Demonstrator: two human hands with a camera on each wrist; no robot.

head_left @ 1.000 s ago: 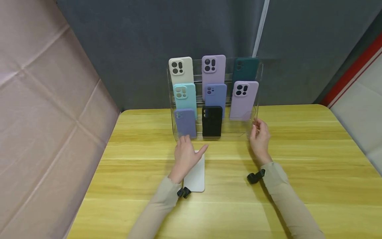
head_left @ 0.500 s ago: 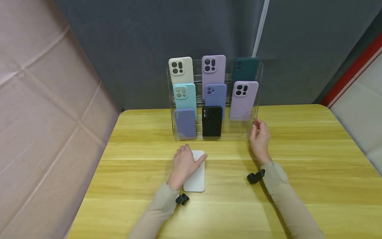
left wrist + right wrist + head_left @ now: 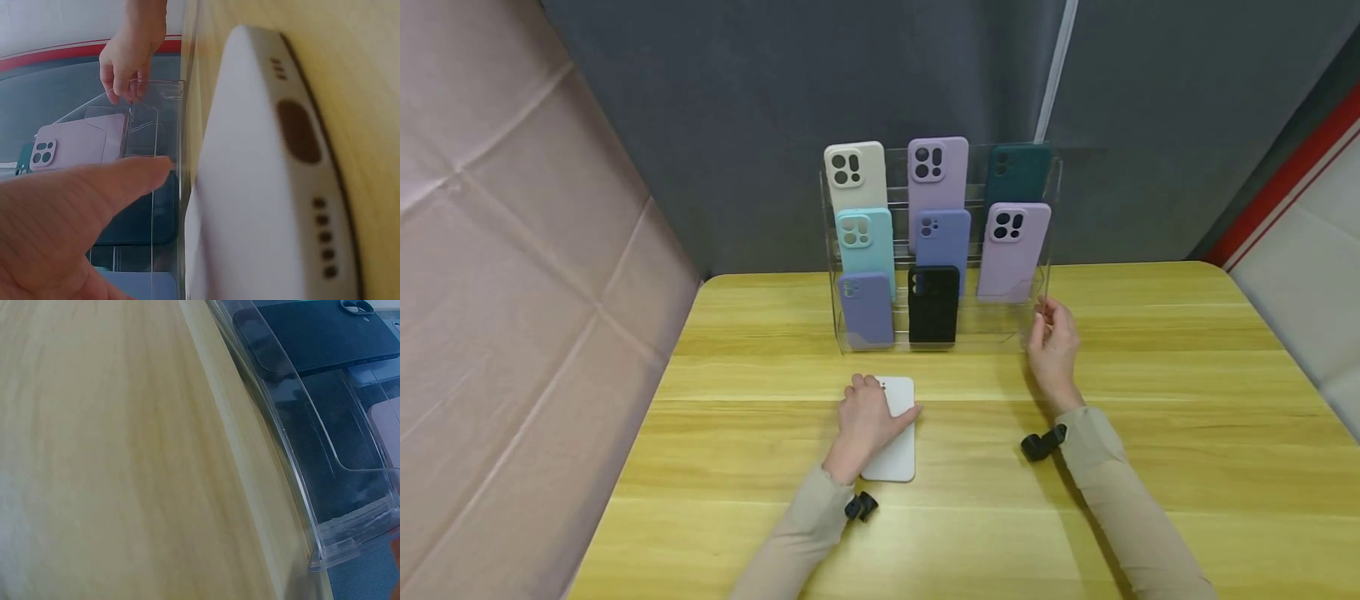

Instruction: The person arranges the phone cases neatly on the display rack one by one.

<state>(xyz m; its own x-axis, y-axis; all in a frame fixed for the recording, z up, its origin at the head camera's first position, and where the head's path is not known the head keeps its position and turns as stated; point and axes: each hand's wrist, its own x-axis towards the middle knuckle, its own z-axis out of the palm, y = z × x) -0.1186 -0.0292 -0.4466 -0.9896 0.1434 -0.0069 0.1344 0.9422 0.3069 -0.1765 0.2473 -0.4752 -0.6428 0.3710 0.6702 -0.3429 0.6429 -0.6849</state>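
Note:
A white phone case (image 3: pixel 893 450) lies flat on the wooden table, its camera holes at the far end. Over its left side hovers my left hand (image 3: pixel 863 423), thumb spread toward the case's right edge; in the left wrist view the thumb (image 3: pixel 134 175) looks apart from the case. My right hand (image 3: pixel 1054 354) pinches the front right corner of a clear display stand (image 3: pixel 1000 321). That stand bears several phone cases, among them a purple-blue case (image 3: pixel 867 312), a black case (image 3: pixel 933 304) and a lilac case (image 3: pixel 1015 254). The right wrist view barely catches the right hand.
Higher in the stand are a cream case (image 3: pixel 861 192), a turquoise case (image 3: pixel 868 254) and a dark green case (image 3: pixel 1022 175). Behind the table (image 3: pixel 1150 358) hangs a dark grey curtain (image 3: pixel 760 150). A pale cloth wall (image 3: pixel 535 275) borders the left side.
My left hand has drawn back from the stand's front left toward me, settling lower over the white phone case. The right hand stays at the stand's corner.

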